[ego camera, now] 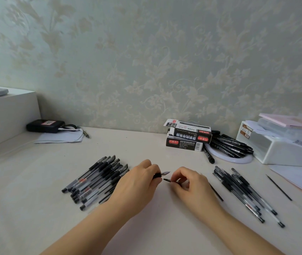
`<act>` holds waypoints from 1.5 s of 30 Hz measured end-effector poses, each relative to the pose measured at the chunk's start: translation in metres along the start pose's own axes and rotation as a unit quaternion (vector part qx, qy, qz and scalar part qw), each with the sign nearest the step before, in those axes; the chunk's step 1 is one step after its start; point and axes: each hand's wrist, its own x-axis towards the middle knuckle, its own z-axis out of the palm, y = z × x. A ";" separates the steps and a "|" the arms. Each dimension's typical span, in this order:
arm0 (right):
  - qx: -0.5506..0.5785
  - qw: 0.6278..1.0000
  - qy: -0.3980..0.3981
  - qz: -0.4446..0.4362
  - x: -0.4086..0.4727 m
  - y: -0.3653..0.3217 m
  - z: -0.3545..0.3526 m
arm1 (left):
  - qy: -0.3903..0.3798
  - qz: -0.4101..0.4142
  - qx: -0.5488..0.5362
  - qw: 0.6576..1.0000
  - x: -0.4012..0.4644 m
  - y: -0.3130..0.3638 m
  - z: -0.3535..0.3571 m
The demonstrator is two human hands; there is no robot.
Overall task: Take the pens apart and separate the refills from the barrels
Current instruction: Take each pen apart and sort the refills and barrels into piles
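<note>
Left of the hands lies one pile of pens point(97, 179), too overlapped to count; right of them a second pile point(245, 192), then one bare refill point(279, 187). Two boxes point(188, 135) sit stacked beyond, on a pale table point(36, 208) against floral wallpaper point(146, 61). Left hand point(139, 183) grips a barrel point(162, 174), knuckles up; right hand point(188, 183) pinches a second refill point(169, 180), just clear of the barrel's tip.
</note>
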 end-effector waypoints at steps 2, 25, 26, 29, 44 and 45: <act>0.021 1.000 0.012 0.005 0.000 -0.001 0.000 | -0.002 0.002 0.004 1.000 0.000 -0.002 0.001; 0.202 0.977 -0.042 0.055 0.004 -0.004 -0.009 | 0.012 0.012 -0.099 0.995 0.002 -0.002 0.006; 0.201 0.977 -0.041 0.054 0.004 -0.005 -0.008 | 0.014 0.012 -0.100 0.995 0.002 -0.001 0.006; 0.191 0.980 -0.020 0.062 0.004 -0.005 -0.006 | 0.022 0.014 -0.105 0.994 0.002 -0.001 0.007; 0.183 0.981 -0.030 0.060 0.004 -0.004 -0.005 | 0.020 0.028 -0.111 0.993 0.000 0.000 0.007; 0.189 0.980 -0.033 0.057 0.004 -0.003 -0.006 | 0.019 0.027 -0.111 0.993 0.000 -0.001 0.007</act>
